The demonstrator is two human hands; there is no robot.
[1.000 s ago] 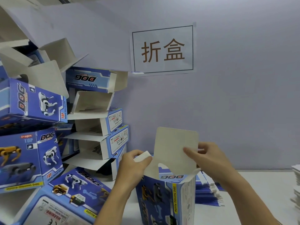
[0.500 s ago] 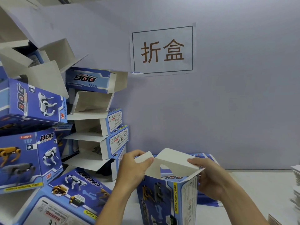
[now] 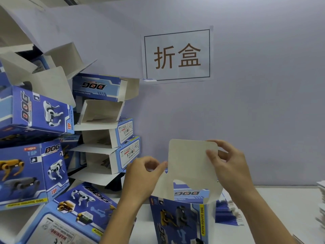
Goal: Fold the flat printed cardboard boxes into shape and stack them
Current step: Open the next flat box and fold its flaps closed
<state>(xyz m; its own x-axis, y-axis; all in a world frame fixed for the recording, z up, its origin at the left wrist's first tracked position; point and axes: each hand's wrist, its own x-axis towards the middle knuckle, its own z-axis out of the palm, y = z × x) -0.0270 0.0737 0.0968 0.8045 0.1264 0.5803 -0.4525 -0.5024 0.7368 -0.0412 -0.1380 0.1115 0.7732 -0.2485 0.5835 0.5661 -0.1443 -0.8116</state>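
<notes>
A pile of folded boxes (image 3: 52, 138) filled the nine o'clock side of the view, blue printed cartons with robot-dog pictures, stacked unevenly against the wall (image 3: 263, 103) with several white flaps hanging open. More folded cartons lay tilted on the table (image 3: 290, 199) toward seven o'clock.

Just left of centre, toward six o'clock, the left hand (image 3: 142, 176) was raised beside the box being folded (image 3: 182, 217), its thumb and fingers curled together and pinching the small side flap (image 3: 162, 184) at the box's upper left corner. The box stood upright on the table at about six o'clock, its printed front facing the camera and its top open.

Above it, the large top flap (image 3: 191, 162) stood upright, its plain inner face toward the camera, with a curved cut-out along its lower edge. At about four o'clock from centre, the right hand (image 3: 230, 166) gripped that flap's upper right corner, thumb on the near face and fingers curled behind.

On the wall at twelve o'clock hung a paper sign (image 3: 177, 54) with two brown characters in a dark frame. Behind the box, toward four o'clock, a low stack of flat boxes (image 3: 226, 213) lay on the table. At the three to four o'clock edge, another pile of white sheets (image 3: 321, 205) showed only in part.
</notes>
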